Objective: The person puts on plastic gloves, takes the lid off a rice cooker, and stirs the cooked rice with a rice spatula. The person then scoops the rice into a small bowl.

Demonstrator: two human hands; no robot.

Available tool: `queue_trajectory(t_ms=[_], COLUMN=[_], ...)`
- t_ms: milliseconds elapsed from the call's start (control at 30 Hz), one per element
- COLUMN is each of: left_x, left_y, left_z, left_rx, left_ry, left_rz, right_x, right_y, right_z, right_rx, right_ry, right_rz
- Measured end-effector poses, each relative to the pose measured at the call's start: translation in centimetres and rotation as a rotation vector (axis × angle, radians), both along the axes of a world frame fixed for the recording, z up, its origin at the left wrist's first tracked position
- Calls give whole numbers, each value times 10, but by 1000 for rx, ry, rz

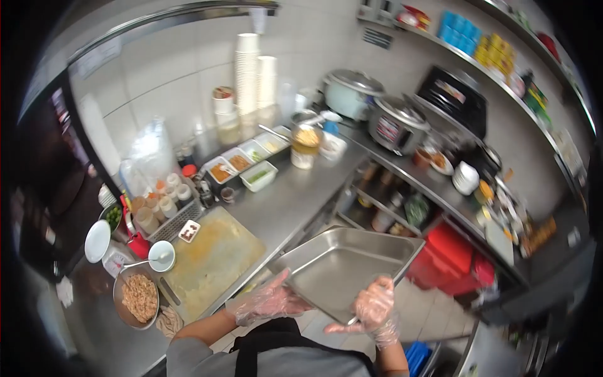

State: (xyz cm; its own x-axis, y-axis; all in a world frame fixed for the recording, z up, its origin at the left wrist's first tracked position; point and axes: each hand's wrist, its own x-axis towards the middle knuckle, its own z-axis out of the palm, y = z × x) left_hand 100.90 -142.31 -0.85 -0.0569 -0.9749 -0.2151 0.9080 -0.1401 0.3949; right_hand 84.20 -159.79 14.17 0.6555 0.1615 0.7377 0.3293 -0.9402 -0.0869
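A rectangular steel pan (336,270) is held in front of my body, tilted, its inside bare. My right hand (374,308), in a clear plastic glove, grips the near right rim with bent fingers. My left hand (273,300), gloved too, lies against the pan's near left edge with its fingers stretched out. To the left, on the steel counter, are a stained cutting board (220,251), a knife (169,291) at its edge and a metal bowl of minced food (139,298).
A small white tray (189,231) and a white bowl (162,256) stand by the board. Behind are topping containers (239,162), stacked cups (247,75) and cookers (397,122). A red bin (443,254) sits beneath the right counter.
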Motion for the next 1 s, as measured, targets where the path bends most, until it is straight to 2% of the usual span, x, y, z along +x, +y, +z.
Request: queue_trajectory(t_ms=[133,167,233,333,367,433,500,600,667,700,733,800,867,900,967,1000], left_x=[36,56,72,98,104,123,139,144,147,145,138,118,104,97,88,83], left_y=[-17,-22,-31,-52,-62,-75,-81,-90,-93,-95,-96,-100,-103,-110,-120,-124], left_z=[-3,-32,-46,-28,-42,-55,-28,-4,-6,-8,-1,11,-26,-25,-41,-49], left_rx=[194,12,-145,-153,-203,-211,-127,-64,26,73,112,216,158,2,-44,-68], left_ry=[54,249,274,88,40,-24,-47,-150,-150,-141,-364,-812,-929,-737,-583,-507], left_rz=[300,192,249,551,650,733,707,863,936,975,1061,1190,1281,1375,1442,1476], right_x=[74,88,117,165,176,198,217,234,252,266,282,308,331,341,367,384], right_y=[-45,-54,-74,-109,-120,-139,-152,-189,-219,-233,-250,-282,-303,-317,-340,-348], right_z=[-1,-7,-13,-22,-30,-45,-46,-55,-75,-89,-106,-145,-174,-191,-222,-231], right_rx=[-126,-145,-37,20,31,38,68,418,664,872,1070,1192,1376,1323,1218,1285], right_ry=[71,94,57,9,6,0,-22,-95,-111,-59,4,233,520,574,672,738], right_rz=[163,188,277,352,357,374,372,305,268,186,94,90,15,66,172,138])
